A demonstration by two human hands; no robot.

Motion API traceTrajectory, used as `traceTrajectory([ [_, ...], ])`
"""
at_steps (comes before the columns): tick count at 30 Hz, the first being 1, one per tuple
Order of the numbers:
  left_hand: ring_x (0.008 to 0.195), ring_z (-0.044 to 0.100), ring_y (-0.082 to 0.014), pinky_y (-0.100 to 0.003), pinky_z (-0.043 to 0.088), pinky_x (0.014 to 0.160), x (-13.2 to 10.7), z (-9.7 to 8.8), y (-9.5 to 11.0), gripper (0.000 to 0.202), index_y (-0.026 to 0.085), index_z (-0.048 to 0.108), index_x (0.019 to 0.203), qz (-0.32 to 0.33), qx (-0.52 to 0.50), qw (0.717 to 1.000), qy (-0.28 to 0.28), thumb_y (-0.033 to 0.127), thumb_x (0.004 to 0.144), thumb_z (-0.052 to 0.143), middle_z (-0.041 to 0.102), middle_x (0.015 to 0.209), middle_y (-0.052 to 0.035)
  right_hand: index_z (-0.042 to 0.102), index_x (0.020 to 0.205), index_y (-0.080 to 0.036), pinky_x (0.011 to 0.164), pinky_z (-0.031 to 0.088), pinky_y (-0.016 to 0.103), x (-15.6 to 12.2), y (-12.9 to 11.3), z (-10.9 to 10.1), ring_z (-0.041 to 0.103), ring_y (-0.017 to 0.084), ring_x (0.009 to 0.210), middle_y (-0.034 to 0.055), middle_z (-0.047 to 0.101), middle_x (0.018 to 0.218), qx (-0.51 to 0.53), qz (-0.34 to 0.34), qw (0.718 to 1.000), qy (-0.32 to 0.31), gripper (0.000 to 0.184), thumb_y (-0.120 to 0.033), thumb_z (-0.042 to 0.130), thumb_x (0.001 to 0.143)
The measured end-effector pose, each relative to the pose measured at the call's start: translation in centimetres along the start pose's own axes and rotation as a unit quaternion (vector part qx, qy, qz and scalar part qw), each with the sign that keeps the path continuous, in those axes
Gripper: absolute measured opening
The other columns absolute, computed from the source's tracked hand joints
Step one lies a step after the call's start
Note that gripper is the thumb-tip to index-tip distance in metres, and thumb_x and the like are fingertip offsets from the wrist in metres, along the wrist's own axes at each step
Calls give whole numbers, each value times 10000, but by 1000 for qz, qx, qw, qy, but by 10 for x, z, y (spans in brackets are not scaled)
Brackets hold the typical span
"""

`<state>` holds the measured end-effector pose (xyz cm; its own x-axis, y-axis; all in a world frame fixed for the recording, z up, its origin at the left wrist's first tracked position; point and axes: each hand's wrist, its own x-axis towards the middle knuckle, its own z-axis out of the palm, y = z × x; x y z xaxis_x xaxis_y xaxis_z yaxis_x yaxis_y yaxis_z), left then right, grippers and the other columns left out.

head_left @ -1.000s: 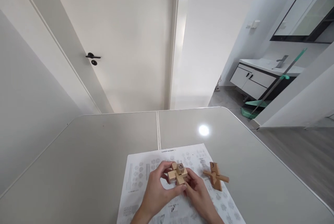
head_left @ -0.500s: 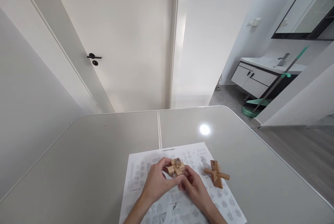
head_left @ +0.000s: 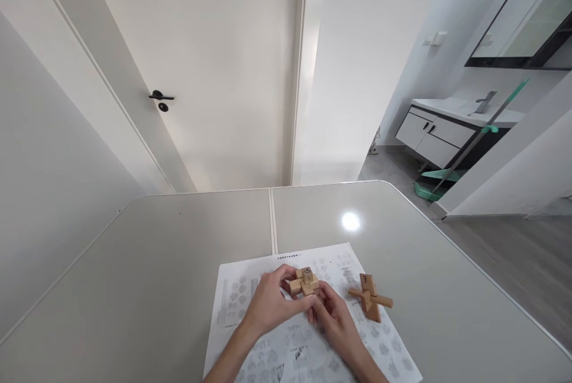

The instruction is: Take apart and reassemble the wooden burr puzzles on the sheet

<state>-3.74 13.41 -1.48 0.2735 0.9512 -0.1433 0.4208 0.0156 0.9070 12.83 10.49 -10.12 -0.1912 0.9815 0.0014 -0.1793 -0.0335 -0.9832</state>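
Observation:
A small wooden interlocking puzzle (head_left: 305, 282) of crossed blocks is held up over the printed sheet, with a dark mark on its upright top block. My left hand (head_left: 273, 302) grips it from the left, fingers behind and thumb along the front. From the right, my right hand (head_left: 333, 317) pinches its near right side, the fingertips partly hidden behind the thumbs. To the right lies a second wooden piece (head_left: 370, 299), a flat marked block crossed by a thin stick, touched by neither hand.
Under both hands lies a white paper sheet (head_left: 232, 293) printed with grey diagrams. It rests on a grey table (head_left: 156, 264) with a seam down the middle. Beyond stand a white door (head_left: 223, 73), a sink cabinet (head_left: 433, 130) and a green dustpan (head_left: 429, 191).
The puzzle and both hands have shifted slightly to the right and up. My grip looks much the same, and the second wooden piece stays in place.

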Motion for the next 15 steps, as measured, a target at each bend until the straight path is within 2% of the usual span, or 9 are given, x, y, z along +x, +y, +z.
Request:
traceTrajectory([
  [3,830,713,-215,-285,536,692,1,1,-2,364,221,698,1021,-8,17,1000,11,424,728,775,793,1020,-39,605,985,-205,582,422,260,0,0,0,501,148,592,-33,558,674,2,4,1000,5,413,-616,571,960],
  [8,795,693,-238,-297,507,685,3,2,-6,411,236,714,968,-4,71,997,12,513,677,798,781,845,-25,604,1033,-213,595,419,273,0,2,-3,501,161,603,-29,564,680,-11,8,1000,13,426,-629,570,950],
  [11,758,674,-223,-283,480,660,4,0,-7,408,236,714,954,4,86,996,12,526,678,791,767,807,-15,605,1070,-203,607,434,274,0,6,-5,511,157,614,-26,569,687,1,5,1000,8,412,-600,569,964],
  [15,650,640,-188,-259,416,565,4,-9,-5,331,229,696,873,-3,113,993,-27,501,696,765,734,744,9,589,1118,-201,630,449,282,1,7,-6,542,164,639,-19,586,708,9,12,1000,-14,398,-574,552,986],
])
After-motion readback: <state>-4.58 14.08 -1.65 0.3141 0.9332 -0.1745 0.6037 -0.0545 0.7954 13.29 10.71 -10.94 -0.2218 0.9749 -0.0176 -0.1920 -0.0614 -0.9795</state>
